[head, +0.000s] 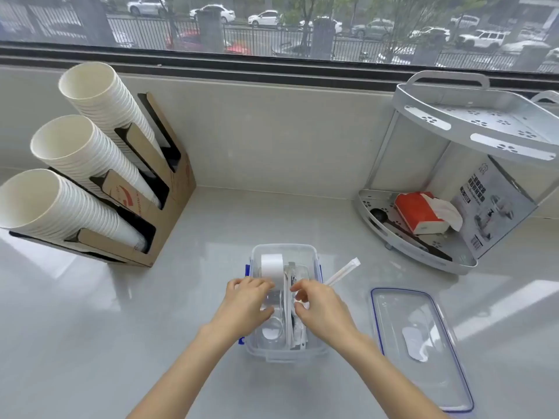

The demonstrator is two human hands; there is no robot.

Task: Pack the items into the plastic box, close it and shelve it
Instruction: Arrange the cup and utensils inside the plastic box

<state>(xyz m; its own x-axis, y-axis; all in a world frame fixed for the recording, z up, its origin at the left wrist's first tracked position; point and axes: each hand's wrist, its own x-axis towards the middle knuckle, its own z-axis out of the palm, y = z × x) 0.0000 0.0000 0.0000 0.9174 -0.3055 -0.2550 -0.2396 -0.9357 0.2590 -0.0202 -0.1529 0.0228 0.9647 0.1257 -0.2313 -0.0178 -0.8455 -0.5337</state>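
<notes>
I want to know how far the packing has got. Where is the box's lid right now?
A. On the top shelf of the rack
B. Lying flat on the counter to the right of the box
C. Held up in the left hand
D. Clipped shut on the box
B: the lid lies flat on the counter beside the open plastic box, while the left hand and right hand work inside the box.

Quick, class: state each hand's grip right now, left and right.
Left hand: fingers curled over the clear plastic box, on the items inside; grip cannot be told.
Right hand: fingers pinched on packed items; exact item cannot be told.
</notes>
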